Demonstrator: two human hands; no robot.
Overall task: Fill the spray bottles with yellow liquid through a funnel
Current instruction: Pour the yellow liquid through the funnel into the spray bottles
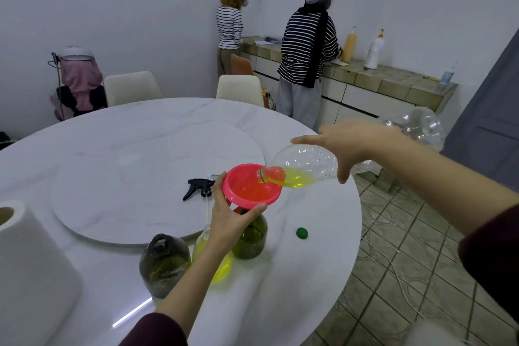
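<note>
Round white marble table [140,149]. Left hand [229,222] grips pink funnel [251,187] rim, thumb and fingers clamped, over green spray bottle [250,236]. Right hand [354,146] clasps tipped clear bottle [303,168], neck inside funnel, yellow liquid [297,178] at its mouth.

Left grip [229,222] clasped, right grip [351,146] curled.

The right hand [356,149] tips a clear bottle [306,167] so yellow liquid [297,179] runs into a pink funnel [251,185], which the left hand [230,222] steadies over a green bottle [251,236] on the white desk [134,132].
</note>
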